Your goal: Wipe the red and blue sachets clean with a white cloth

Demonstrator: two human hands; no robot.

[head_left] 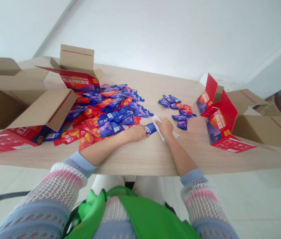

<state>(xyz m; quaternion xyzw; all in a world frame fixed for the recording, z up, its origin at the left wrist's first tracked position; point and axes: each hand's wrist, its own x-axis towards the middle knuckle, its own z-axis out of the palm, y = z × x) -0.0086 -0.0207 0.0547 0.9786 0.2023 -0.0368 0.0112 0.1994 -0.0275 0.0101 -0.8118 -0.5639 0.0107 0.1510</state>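
Quick notes from my end: two big open cardboard cartons sit at the left of a light wood table, with another at the right. Red printed retail boxes stand open at both ends: one at back left, one at front left, two at right. Can't see inside any of them from this angle.

Most of the loose stuff is a big spread-out heap of red and blue sachets on the left half of the table. A much smaller group of mostly blue sachets lies to the right, so the bulk sits in the big heap at this moment.

Both forearms reach in from knit sleeves, over a green cloth on the lap. Left hand is low on the tabletop, fingers narrow and curled, tips at or just beside a single blue sachet; can't tell if it's pinched. Right hand is curled narrowly over a white strip, apparently holding it, right beside that sachet.
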